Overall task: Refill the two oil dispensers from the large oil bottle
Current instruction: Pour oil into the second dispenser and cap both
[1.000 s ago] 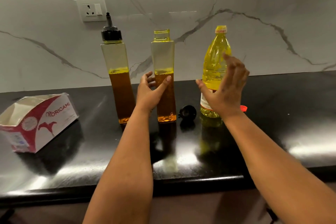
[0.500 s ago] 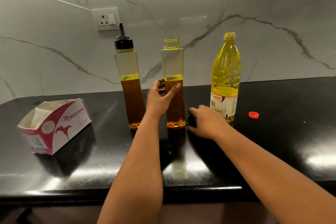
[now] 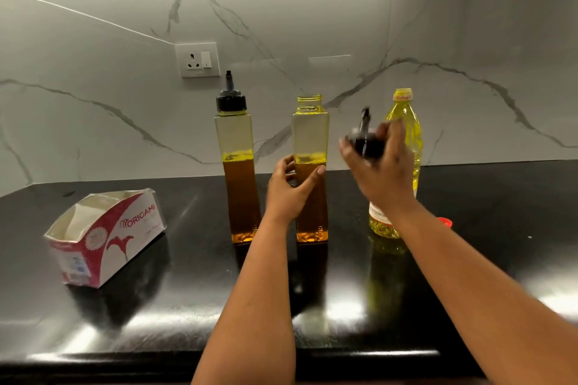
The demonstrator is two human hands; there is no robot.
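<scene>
Two tall square oil dispensers stand on the black counter (image 3: 488,228), each a bit over half full of amber oil. The left dispenser (image 3: 236,147) wears its black spout cap. The right dispenser (image 3: 310,134) has an open neck, and my left hand (image 3: 289,191) grips its middle. My right hand (image 3: 380,166) holds the second black spout cap (image 3: 364,142) in the air, to the right of that open neck; it is blurred. Behind my right hand stands the large yellow oil bottle (image 3: 406,122), uncapped. Its red cap (image 3: 445,222) lies on the counter to the right.
An open red-and-white cardboard box (image 3: 106,228) sits on the counter at the left. A wall socket (image 3: 197,60) is set in the marble backsplash above the left dispenser. The counter's front edge runs along the bottom of the view.
My right hand left the large bottle, dropped to the counter beside the right dispenser, picked up the black spout cap and lifted it. My left hand stayed on the right dispenser.
</scene>
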